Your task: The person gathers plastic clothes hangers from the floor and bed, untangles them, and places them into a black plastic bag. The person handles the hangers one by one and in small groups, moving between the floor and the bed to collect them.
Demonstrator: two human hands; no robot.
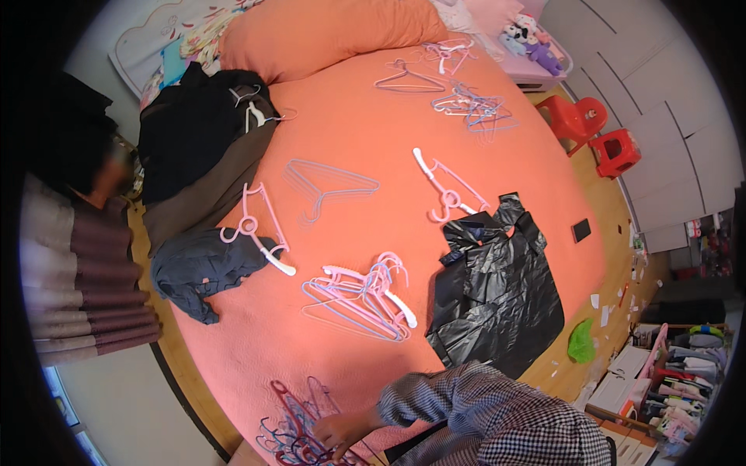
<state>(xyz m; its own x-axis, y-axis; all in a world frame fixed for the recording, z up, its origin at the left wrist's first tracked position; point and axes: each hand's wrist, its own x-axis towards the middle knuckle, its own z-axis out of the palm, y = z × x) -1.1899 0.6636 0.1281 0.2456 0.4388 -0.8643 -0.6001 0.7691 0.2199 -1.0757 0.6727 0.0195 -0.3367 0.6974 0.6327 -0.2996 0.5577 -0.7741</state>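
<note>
My right hand (342, 432), in a black-and-white checked sleeve (466, 396), reaches in from the lower right. Its fingers curl down around a tangled bunch of dark red, blue and purple clothes hangers (291, 426) at the bed's near edge. How many it grips is hidden. My left hand does not show. Beyond the bunch lies a pile of pink, white and blue hangers (361, 299). A black plastic bag (501, 299) is spread flat to the right of that pile.
The bed has a coral cover (350, 132). Single hangers lie farther up: a pink one (249, 225) and a grey one (334, 190). Dark clothes (202, 147) cover the left side; a big orange pillow (334, 35) is at the far end. Red stools (573, 120) stand on the floor.
</note>
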